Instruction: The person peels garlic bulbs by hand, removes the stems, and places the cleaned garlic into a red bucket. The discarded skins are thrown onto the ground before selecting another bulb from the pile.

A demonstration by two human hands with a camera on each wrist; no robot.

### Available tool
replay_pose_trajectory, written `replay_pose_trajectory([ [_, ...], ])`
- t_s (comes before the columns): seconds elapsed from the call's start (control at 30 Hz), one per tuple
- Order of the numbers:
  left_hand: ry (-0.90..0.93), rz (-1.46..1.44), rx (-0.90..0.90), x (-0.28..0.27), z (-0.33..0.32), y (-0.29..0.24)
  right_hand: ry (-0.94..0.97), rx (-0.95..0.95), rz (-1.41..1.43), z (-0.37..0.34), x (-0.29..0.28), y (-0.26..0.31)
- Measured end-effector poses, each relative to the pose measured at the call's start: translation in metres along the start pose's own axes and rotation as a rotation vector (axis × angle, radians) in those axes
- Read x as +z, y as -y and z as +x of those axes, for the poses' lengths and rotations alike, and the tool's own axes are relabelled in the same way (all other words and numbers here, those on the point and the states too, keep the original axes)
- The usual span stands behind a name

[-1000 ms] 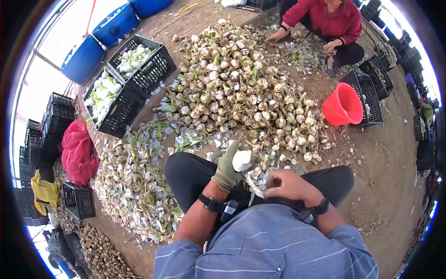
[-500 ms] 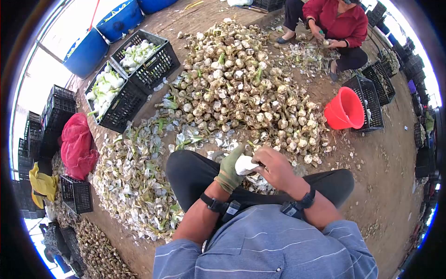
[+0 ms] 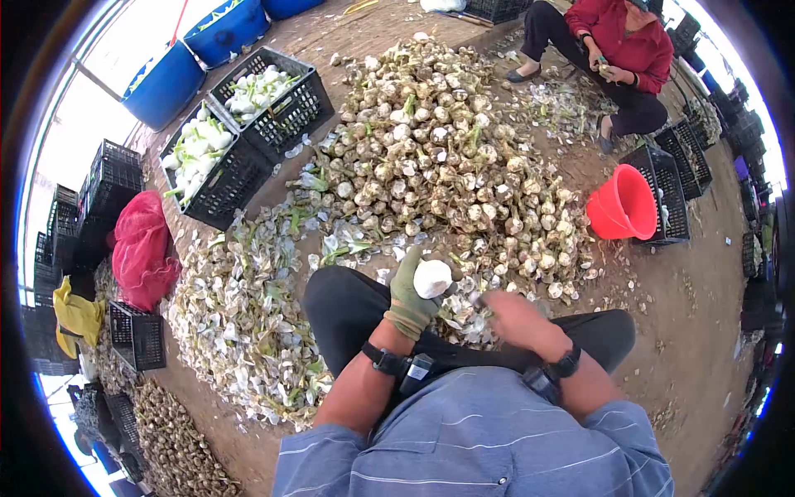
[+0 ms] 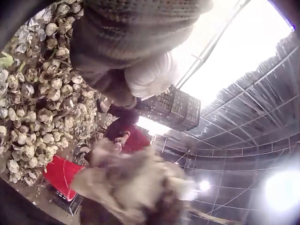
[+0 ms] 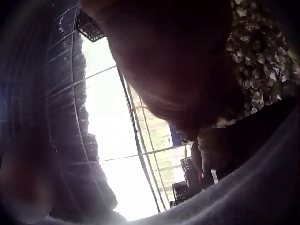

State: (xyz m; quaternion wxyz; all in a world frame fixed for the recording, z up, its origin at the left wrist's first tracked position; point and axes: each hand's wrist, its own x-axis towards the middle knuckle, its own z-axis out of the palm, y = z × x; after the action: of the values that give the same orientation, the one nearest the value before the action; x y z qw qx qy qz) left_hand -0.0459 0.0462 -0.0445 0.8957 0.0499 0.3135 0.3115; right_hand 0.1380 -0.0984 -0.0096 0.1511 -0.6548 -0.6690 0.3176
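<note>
near brown-white bulb heap (image 3: 447, 166), green-gloved left hand (image 3: 407, 296) alone curls round smooth white bulb (image 3: 432, 279); bare right hand (image 3: 520, 320) withdrawn, grip indeterminable.

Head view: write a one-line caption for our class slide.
A gloved left hand holds a white bulb near a large heap of brownish bulbs.

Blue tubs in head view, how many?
3, upper left: left tub lowest, middle tub next, right tub cut off by the top edge. More may be hidden.
</note>
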Motion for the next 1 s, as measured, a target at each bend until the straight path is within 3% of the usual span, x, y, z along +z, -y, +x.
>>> replay_pose_trajectory([
  [0.03,0.022,-0.034,-0.025,0.002,-0.001,-0.001,-0.099,0.071,-0.264,0.003,0.003,-0.005],
  [0.17,-0.044,0.031,0.029,0.007,-0.002,0.006,-0.279,0.042,-0.033,0.012,-0.020,0.026],
  [0.27,-0.216,0.463,0.179,-0.013,0.021,0.018,-0.366,0.141,0.191,0.034,-0.012,0.046],
  [0.33,-0.229,0.963,0.472,-0.010,0.013,0.014,-0.328,0.169,0.329,0.047,-0.010,0.055],
  [0.4,-0.222,0.796,0.522,0.008,-0.001,0.013,-0.374,0.015,0.281,0.060,0.000,0.052],
  [0.47,-0.140,0.634,0.400,-0.011,0.014,0.017,-0.325,0.042,0.261,0.075,0.005,0.053],
  [0.57,-0.056,0.699,0.427,-0.009,-0.011,-0.002,-0.333,-0.031,0.452,0.092,0.019,0.042],
  [0.6,-0.090,0.644,0.415,-0.004,-0.021,-0.023,-0.304,0.021,0.701,0.093,0.025,0.042],
  [0.67,-0.160,0.536,0.380,0.010,-0.045,-0.080,-0.196,0.153,0.907,0.095,0.015,0.059],
  [0.73,-0.344,1.683,0.884,0.004,-0.078,-0.145,-0.126,0.230,0.828,0.100,0.028,0.043],
  [0.77,-0.245,1.154,0.908,-0.009,-0.074,-0.178,-0.056,0.285,0.764,0.100,0.033,0.032],
  [0.8,-0.316,1.092,0.974,-0.020,-0.074,-0.205,0.011,0.339,0.695,0.101,0.038,0.021],
  [0.87,-0.456,0.871,1.051,-0.041,-0.074,-0.260,-0.007,0.242,0.474,0.092,0.070,-0.017],
  [0.9,-0.520,0.707,1.071,-0.052,-0.074,-0.287,0.063,0.358,0.470,0.087,0.079,-0.030],
  [0.93,-0.356,0.011,0.906,-0.074,-0.056,-0.324,0.041,0.332,0.415,0.082,0.103,-0.059],
  [1.0,-0.361,-0.208,0.962,-0.121,-0.024,-0.390,0.091,0.363,0.302,0.071,0.106,-0.068],
])
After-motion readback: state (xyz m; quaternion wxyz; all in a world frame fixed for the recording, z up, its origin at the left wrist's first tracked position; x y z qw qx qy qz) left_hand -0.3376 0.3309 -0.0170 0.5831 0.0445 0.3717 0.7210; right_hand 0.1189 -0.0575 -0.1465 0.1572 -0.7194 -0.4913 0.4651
